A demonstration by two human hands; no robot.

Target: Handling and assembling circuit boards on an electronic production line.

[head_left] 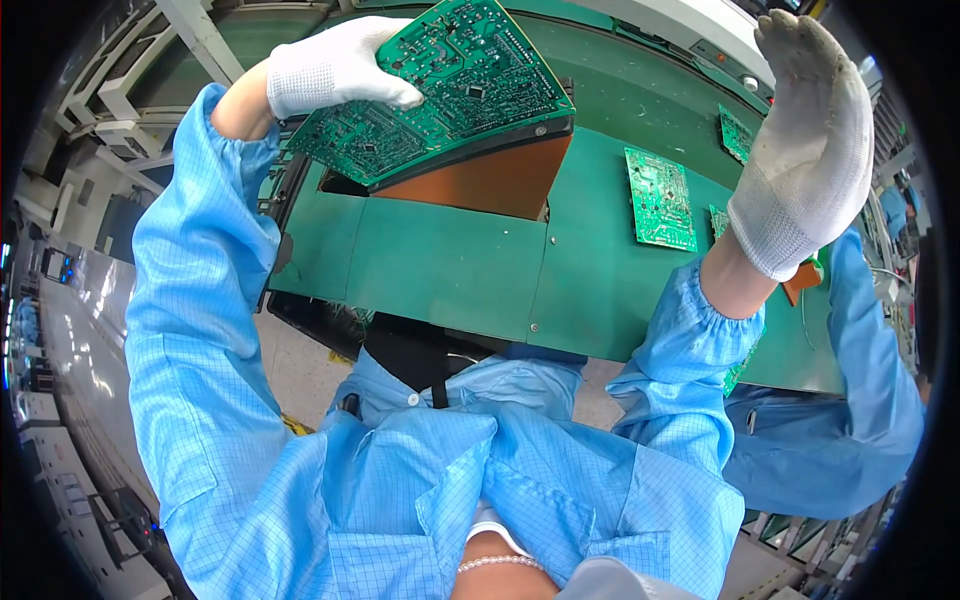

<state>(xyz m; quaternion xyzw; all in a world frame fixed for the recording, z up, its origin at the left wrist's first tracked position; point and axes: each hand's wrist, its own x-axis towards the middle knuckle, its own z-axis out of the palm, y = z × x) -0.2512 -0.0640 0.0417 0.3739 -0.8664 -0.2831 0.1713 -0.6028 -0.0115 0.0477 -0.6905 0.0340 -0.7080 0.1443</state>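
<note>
My left hand, in a white knit glove, grips the left edge of a large green circuit board, its thumb lying over the board's face. The board is tilted, with small components and solder points on the side I see. Its lower edge is close above a brown, box-like stand on the green worktable; whether they touch I cannot tell. Raised at the right, my gloved right hand holds nothing, its fingers stretched out and the palm side soiled grey. The left hand's fingers behind the board are hidden.
A smaller green circuit board lies on the table to the right, with another board beyond it near my right hand. A person's blue sleeve is close by at the right. A white machine housing borders the far side.
</note>
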